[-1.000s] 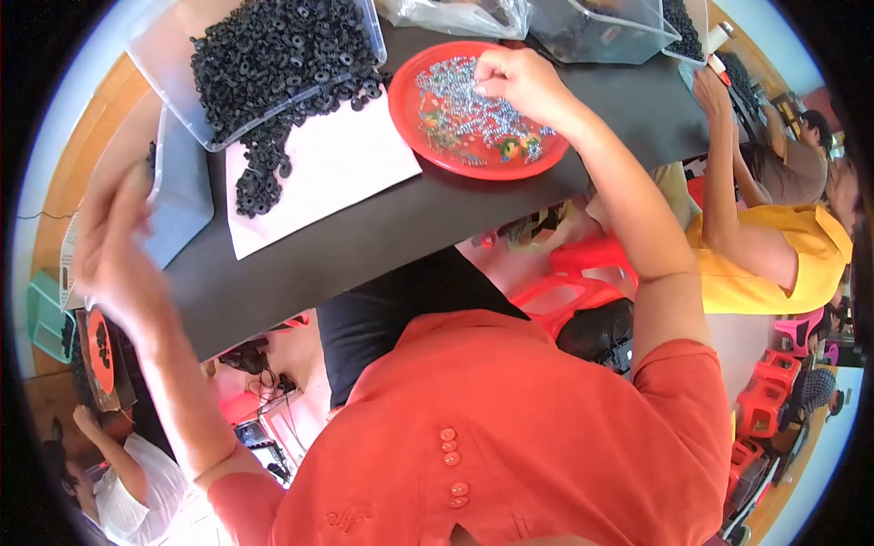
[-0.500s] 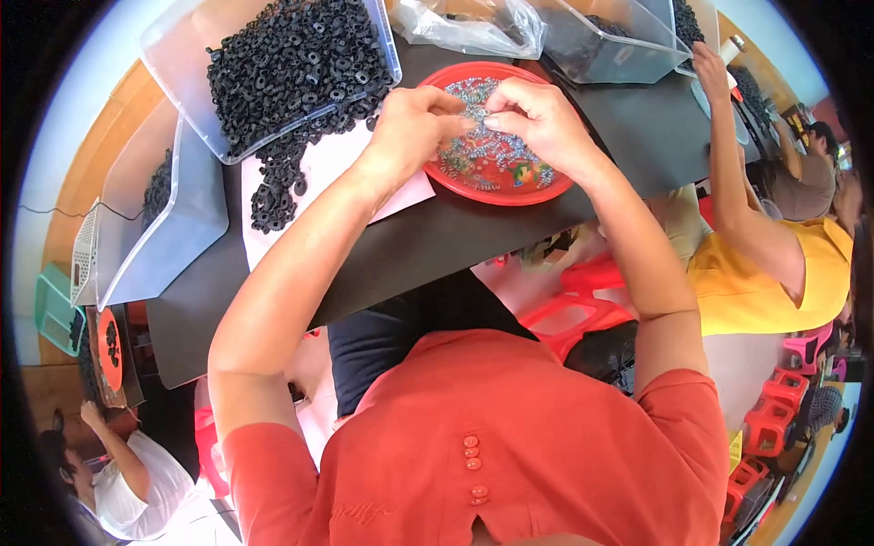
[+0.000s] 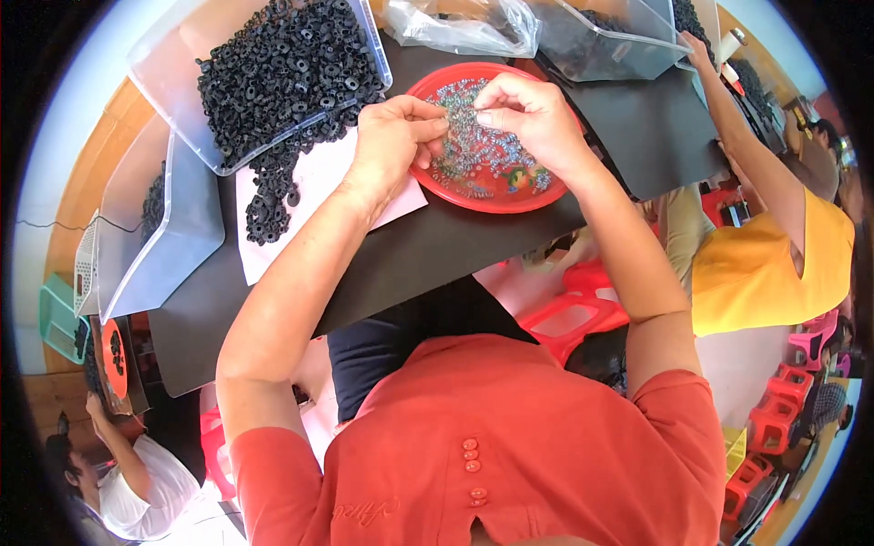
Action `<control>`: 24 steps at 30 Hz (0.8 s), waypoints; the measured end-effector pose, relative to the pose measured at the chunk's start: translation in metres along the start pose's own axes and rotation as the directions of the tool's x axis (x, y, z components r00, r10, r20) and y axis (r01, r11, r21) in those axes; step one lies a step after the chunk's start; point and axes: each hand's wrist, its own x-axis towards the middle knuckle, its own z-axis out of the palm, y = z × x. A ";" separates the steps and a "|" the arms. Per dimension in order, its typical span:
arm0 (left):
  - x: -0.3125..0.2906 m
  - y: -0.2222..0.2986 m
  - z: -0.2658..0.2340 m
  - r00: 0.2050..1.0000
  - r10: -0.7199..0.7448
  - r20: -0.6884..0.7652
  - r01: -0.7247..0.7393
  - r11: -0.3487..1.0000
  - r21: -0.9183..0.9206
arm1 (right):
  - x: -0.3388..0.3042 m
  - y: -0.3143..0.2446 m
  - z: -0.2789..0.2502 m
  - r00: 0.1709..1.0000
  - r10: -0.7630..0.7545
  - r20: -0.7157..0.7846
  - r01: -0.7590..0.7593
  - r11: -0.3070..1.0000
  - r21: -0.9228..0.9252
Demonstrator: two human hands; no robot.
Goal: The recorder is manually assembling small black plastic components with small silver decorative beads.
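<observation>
A round red plate (image 3: 492, 202) on the dark table holds many tiny silvery-blue pieces (image 3: 492, 150), too small to name surely. Over the plate's left rim, my left hand (image 3: 393, 141) is closed, thumb and fingertips pressed together. Whatever is between them is too small to make out. My right hand (image 3: 537, 123) pinches thumb to forefinger above the plate's middle, its hold equally hard to see. A small gap separates the two hands' fingertips. Left of my left hand, small black ring-like parts (image 3: 269, 196) lie heaped on a pink sheet (image 3: 319, 177).
A tilted clear bin (image 3: 214, 155) spills black parts onto the sheet. Another translucent bin (image 3: 177, 237) stands left, and a clear bin (image 3: 628, 55) and plastic bag (image 3: 464, 25) lie beyond the plate. A person in yellow (image 3: 774, 264) works at right, another in white (image 3: 146, 487) at lower left.
My fingertips, almost touching before, are now farther apart. The left hand has drawn left and the right hand slightly left and up. The whole view has shifted a little.
</observation>
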 end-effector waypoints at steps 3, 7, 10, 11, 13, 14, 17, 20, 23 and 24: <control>-0.002 -0.001 -0.001 1.000 -0.001 0.010 0.001 1.000 -0.006 | 0.003 -0.001 0.003 1.000 0.001 0.015 -0.001 1.000 -0.001; -0.005 0.000 0.000 1.000 0.007 -0.013 -0.009 0.996 -0.090 | 0.004 0.000 0.009 0.999 0.018 0.042 -0.018 1.000 -0.007; -0.006 0.000 -0.004 0.998 0.042 -0.047 -0.048 0.989 -0.143 | 0.006 0.002 0.017 0.994 0.061 0.087 -0.058 0.998 -0.030; -0.007 0.000 -0.007 0.998 0.042 -0.041 -0.046 0.993 -0.106 | 0.008 0.002 0.021 0.988 0.085 0.130 -0.078 0.995 -0.054; -0.009 0.000 -0.011 0.998 0.042 -0.038 -0.045 0.996 -0.071 | 0.009 -0.003 0.026 0.982 0.125 0.141 -0.110 0.988 -0.108; -0.010 0.001 -0.012 0.998 0.039 -0.044 -0.042 0.997 -0.071 | 0.009 -0.006 0.029 0.996 0.025 0.080 -0.008 0.980 -0.200; -0.013 0.001 -0.012 0.998 0.035 -0.045 -0.038 0.997 -0.063 | 0.010 -0.014 0.034 0.999 0.022 0.038 -0.022 1.000 0.006; -0.015 0.002 -0.012 0.999 0.027 -0.030 -0.029 0.997 -0.066 | 0.015 -0.012 0.036 0.998 0.008 0.058 -0.002 0.994 -0.109; -0.013 0.000 -0.015 0.999 0.042 -0.010 -0.043 0.995 -0.086 | 0.013 -0.013 0.036 0.996 -0.037 0.077 0.050 0.984 -0.174; -0.014 -0.001 -0.015 0.999 0.039 -0.013 -0.040 0.995 -0.089 | 0.011 -0.014 0.036 0.997 -0.032 0.068 0.042 0.987 -0.153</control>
